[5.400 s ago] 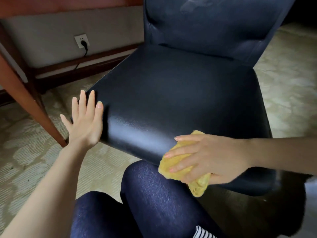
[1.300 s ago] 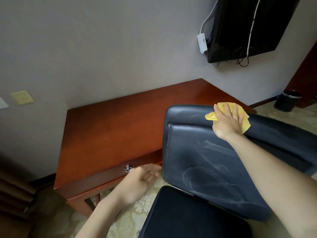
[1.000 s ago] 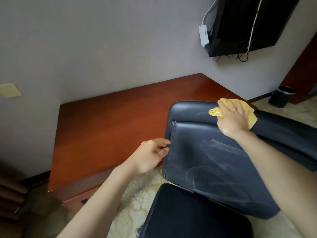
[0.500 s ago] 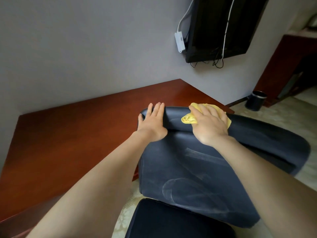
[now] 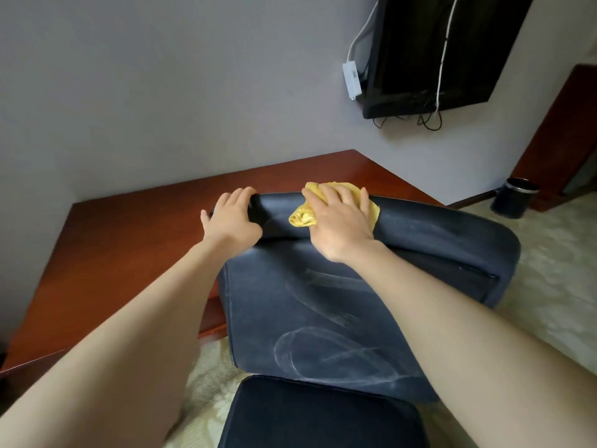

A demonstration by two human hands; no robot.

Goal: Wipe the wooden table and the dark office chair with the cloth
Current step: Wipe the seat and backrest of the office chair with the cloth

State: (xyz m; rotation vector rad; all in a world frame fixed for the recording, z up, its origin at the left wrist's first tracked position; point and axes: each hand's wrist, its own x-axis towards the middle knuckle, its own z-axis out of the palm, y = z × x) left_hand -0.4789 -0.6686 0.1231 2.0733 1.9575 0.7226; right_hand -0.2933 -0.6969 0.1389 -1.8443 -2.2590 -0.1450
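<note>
The dark office chair [image 5: 323,318] stands in front of me, its backrest streaked with pale wipe marks and its seat [image 5: 323,418] at the bottom edge. My right hand [image 5: 339,221] lies flat on the yellow cloth [image 5: 302,216] and presses it onto the backrest's rounded top. My left hand [image 5: 231,218] grips the backrest's top left corner, fingers curled over the edge. The reddish wooden table [image 5: 129,240] lies behind and left of the chair, against the grey wall.
A black TV [image 5: 433,50] hangs on the wall at the upper right, with cables and a white adapter [image 5: 352,79]. A dark bin [image 5: 513,202] stands on the patterned carpet [image 5: 555,286] beside a red-brown cabinet [image 5: 562,140].
My left hand went from the table's edge to the chair's top corner and its fingers curled over it. My right hand slid the cloth leftward along the backrest's top.
</note>
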